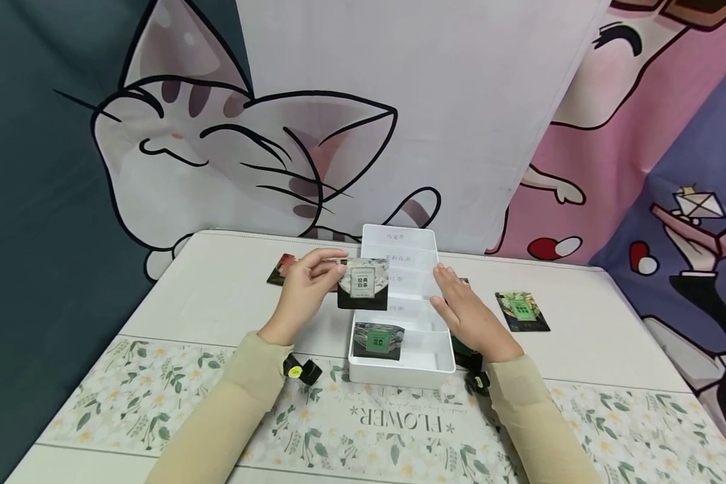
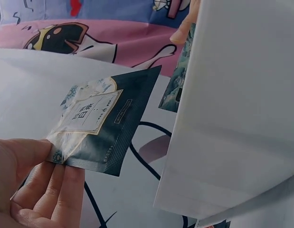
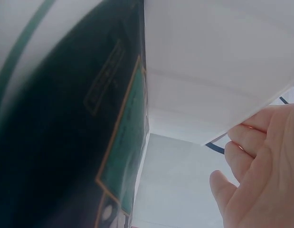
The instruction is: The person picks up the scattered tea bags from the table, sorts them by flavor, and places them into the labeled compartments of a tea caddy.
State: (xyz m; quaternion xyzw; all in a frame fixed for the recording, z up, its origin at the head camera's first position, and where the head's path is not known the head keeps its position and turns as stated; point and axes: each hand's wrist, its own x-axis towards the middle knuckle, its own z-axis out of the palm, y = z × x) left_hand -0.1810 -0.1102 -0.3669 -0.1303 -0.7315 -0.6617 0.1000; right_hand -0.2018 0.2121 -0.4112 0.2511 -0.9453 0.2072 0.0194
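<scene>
A black-and-white tea sachet [image 1: 363, 284] is pinched at its left edge between the thumb and fingers of my left hand [image 1: 307, 289]. It is held up over the left side of a long white box [image 1: 402, 378], where the left wrist view shows its pale printed label. The box is divided into a row of compartments with handwritten labels. In the nearest one stands a dark sachet with a green label [image 1: 378, 341]. My right hand [image 1: 468, 312], fingers straight, rests along the box's right wall. Close to the right wrist camera is a dark green-labelled sachet [image 3: 66, 118].
A red-and-black sachet [image 1: 283, 267] lies behind my left hand, partly covered. To the right of the box lies a bright green sachet [image 1: 523, 310]. Another dark packet [image 1: 463, 351] shows beneath my right wrist. A flowered cloth [image 1: 399, 430] runs along the near table.
</scene>
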